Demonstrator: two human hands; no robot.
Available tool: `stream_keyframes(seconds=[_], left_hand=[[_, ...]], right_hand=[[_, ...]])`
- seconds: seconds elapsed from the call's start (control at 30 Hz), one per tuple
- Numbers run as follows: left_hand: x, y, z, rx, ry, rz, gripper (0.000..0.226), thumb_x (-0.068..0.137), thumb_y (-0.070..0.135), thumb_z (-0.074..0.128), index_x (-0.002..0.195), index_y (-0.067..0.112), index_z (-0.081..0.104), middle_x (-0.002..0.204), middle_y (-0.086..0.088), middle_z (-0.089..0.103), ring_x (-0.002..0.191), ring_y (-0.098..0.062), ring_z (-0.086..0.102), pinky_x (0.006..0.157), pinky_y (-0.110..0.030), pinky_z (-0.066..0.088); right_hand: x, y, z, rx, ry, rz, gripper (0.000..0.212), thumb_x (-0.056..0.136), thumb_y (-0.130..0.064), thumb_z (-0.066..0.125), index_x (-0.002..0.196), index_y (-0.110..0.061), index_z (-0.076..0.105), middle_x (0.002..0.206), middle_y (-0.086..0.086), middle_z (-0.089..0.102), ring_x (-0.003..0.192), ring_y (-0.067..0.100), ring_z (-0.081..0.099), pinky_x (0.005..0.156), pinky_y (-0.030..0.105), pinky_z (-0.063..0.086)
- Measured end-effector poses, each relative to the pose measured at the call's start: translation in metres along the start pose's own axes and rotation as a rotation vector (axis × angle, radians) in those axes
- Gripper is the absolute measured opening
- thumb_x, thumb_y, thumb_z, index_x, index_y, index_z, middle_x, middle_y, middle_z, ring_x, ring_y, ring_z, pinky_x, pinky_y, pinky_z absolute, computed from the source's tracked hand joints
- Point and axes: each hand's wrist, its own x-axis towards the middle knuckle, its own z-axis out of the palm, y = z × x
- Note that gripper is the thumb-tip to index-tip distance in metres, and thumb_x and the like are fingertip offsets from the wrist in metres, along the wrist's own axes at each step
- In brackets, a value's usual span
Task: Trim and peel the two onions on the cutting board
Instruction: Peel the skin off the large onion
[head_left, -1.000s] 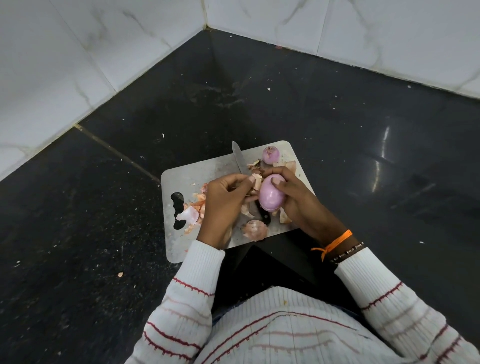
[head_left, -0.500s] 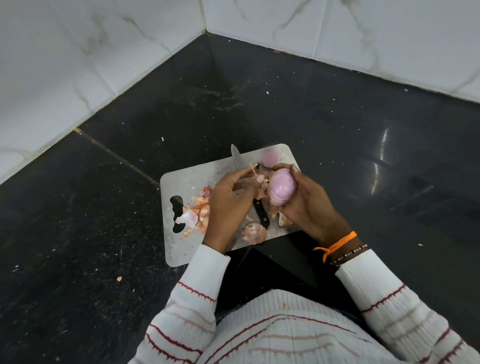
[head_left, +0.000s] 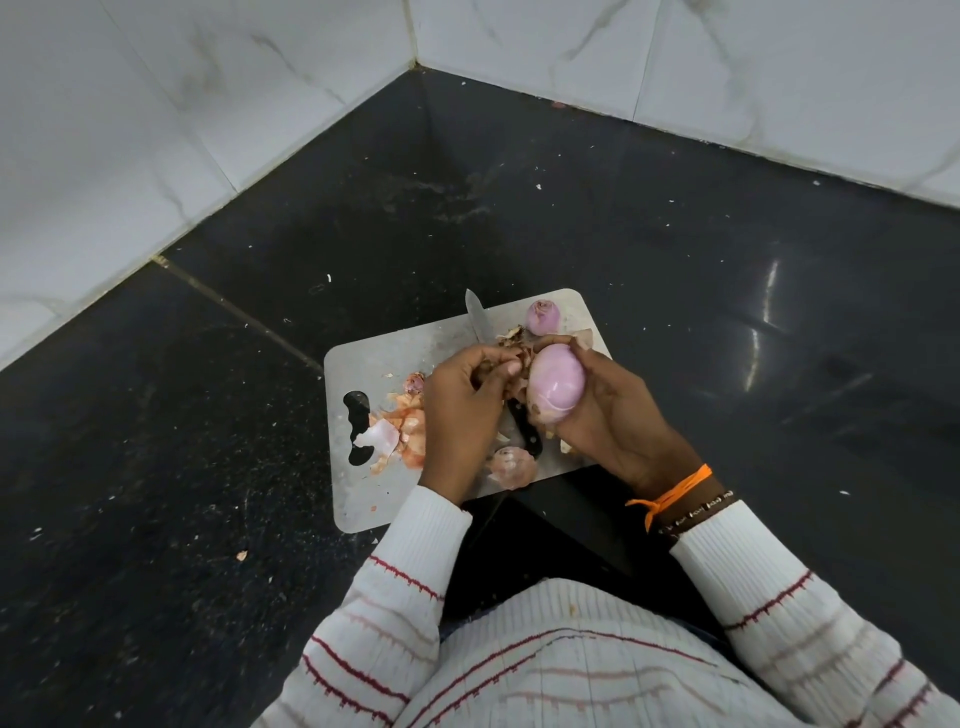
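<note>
My right hand (head_left: 610, 415) grips a smooth pink onion (head_left: 556, 382) just above the grey cutting board (head_left: 374, 364). My left hand (head_left: 462, 410) pinches a strip of brown onion skin (head_left: 511, 364) at the onion's left side. A second, smaller pink onion (head_left: 543, 316) sits at the board's far right corner. A knife lies on the board, its blade (head_left: 475, 317) pointing away and its black handle (head_left: 524, 434) partly under my hands.
Loose orange and white peelings (head_left: 397, 431) lie on the board's left part beside its handle hole (head_left: 357, 426). A cut onion end (head_left: 511, 466) rests near the board's front edge. The board lies on a black stone counter (head_left: 675, 291) in a corner of white tiled walls (head_left: 156, 114).
My right hand has lifted and turned the onion up and to the right. My left hand has followed it and now pulls at skin near its top left.
</note>
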Motion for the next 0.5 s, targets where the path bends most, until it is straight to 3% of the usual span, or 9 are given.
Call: stream_keyframes(seconds=[0.17, 0.27, 0.37, 0.5], left_hand=[[0.0001, -0.0044, 0.0007, 0.048, 0.021, 0.013, 0.023, 0.086, -0.003, 0.060, 0.089, 0.016, 0.073, 0.088, 0.011, 0.069, 0.082, 0.013, 0.059, 0.076, -0.003, 0.045], [0.0005, -0.0057, -0.0028, 0.028, -0.007, -0.031, 0.028, 0.089, -0.003, 0.056, 0.103, 0.015, 0.071, 0.096, 0.012, 0.067, 0.084, 0.016, 0.057, 0.073, 0.001, 0.042], [-0.0005, -0.0019, -0.0031, -0.012, -0.019, -0.033, 0.027, 0.090, 0.003, 0.056, 0.105, 0.021, 0.070, 0.102, 0.012, 0.066, 0.094, 0.006, 0.059, 0.075, -0.001, 0.043], [-0.0036, 0.0025, -0.0011, -0.056, -0.018, -0.028, 0.026, 0.089, 0.004, 0.057, 0.104, 0.020, 0.072, 0.102, 0.010, 0.070, 0.096, 0.001, 0.063, 0.081, -0.010, 0.050]], right_hand=[[0.0027, -0.0011, -0.0038, 0.004, 0.025, -0.015, 0.058, 0.085, -0.031, 0.042, 0.135, 0.000, 0.040, 0.127, 0.021, 0.050, 0.115, 0.030, 0.051, 0.094, 0.038, 0.048], [0.0036, -0.0025, -0.0067, 0.016, 0.052, -0.006, 0.054, 0.084, -0.031, 0.041, 0.132, -0.004, 0.044, 0.128, 0.019, 0.054, 0.118, 0.033, 0.052, 0.096, 0.044, 0.045], [0.0057, -0.0037, -0.0093, 0.038, 0.099, -0.007, 0.058, 0.085, -0.034, 0.045, 0.135, -0.007, 0.041, 0.135, 0.021, 0.049, 0.122, 0.035, 0.050, 0.097, 0.045, 0.044], [0.0063, -0.0033, -0.0104, 0.016, 0.139, 0.004, 0.054, 0.081, -0.034, 0.052, 0.127, -0.006, 0.048, 0.123, 0.019, 0.058, 0.106, 0.031, 0.060, 0.084, 0.041, 0.054]])
